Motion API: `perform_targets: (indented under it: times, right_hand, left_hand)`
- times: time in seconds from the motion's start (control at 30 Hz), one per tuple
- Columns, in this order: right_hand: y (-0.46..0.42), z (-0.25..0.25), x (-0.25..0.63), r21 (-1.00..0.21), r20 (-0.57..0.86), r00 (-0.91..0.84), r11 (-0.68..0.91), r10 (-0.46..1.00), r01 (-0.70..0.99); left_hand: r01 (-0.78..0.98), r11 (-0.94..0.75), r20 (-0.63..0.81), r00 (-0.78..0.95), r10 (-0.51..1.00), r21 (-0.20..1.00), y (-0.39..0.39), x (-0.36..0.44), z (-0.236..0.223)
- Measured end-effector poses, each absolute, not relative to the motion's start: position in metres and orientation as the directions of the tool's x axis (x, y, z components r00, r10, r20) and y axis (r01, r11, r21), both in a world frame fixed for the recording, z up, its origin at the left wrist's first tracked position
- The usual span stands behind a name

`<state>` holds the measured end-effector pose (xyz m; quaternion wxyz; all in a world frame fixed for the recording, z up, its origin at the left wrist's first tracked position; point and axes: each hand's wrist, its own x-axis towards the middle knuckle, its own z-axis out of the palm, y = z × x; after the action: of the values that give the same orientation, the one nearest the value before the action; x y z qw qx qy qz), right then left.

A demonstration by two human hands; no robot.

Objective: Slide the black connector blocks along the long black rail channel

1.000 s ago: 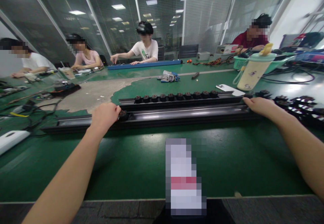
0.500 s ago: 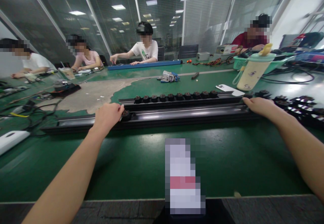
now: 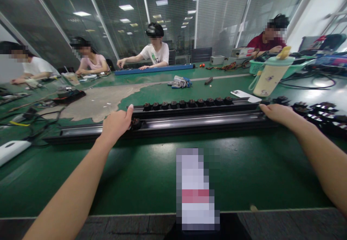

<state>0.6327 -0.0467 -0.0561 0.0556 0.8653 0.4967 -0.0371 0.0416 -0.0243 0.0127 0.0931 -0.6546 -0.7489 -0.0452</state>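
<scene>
My left hand [image 3: 117,120] lies across the long black rail [image 3: 195,127], its thumb raised apart from the other fingers, which are mostly hidden. Right beside those fingers, a round black socket-like piece [image 3: 136,123] with copper-coloured parts sits in the rail's shiny channel. At the rail's right end, my right hand [image 3: 278,114] is closed on the rail with thumb and fingers. Just behind lies a second black rail [image 3: 241,103], carrying a row of several similar round black pieces [image 3: 182,104].
More black pieces [image 3: 322,114] are heaped at the right. A white phone [image 3: 245,96] and a cream tumbler [image 3: 272,77] stand behind the rails. Gloves [image 3: 179,82] lie farther back. Cables [image 3: 52,119] and a white device [image 3: 13,151] are at left. Several people sit across the green table [image 3: 135,182].
My left thumb has lifted off the round black piece and now points up. The piece stays at about the same spot in the rail, and my right hand has not moved.
</scene>
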Motion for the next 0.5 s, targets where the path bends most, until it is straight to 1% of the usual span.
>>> perform_targets:
  times: [0.07, 0.1, 0.27, 0.5]
  right_hand:
    - [-0.0468, -0.0566, 0.6328, 0.056, -0.113, 0.506, -0.503, 0.855, 0.862]
    - [-0.0468, -0.0569, 0.6331, 0.054, -0.108, 0.508, -0.505, 0.854, 0.861]
    - [-0.0461, -0.0597, 0.6358, 0.047, -0.083, 0.528, -0.526, 0.845, 0.849]
    - [-0.044, -0.062, 0.6395, 0.041, -0.072, 0.519, -0.517, 0.852, 0.855]
  left_hand:
    - [0.992, 0.122, 0.188, -0.117, 0.975, -0.018, -0.024, 0.0423, 0.0125]
    - [0.994, 0.103, 0.19, -0.096, 0.977, -0.024, -0.0244, 0.0429, 0.0127]
    - [0.99, 0.031, 0.231, 0.001, 0.973, -0.134, -0.0292, 0.047, 0.0165]
    - [0.988, 0.057, 0.204, -0.026, 0.979, -0.147, -0.0315, 0.0501, 0.0183]
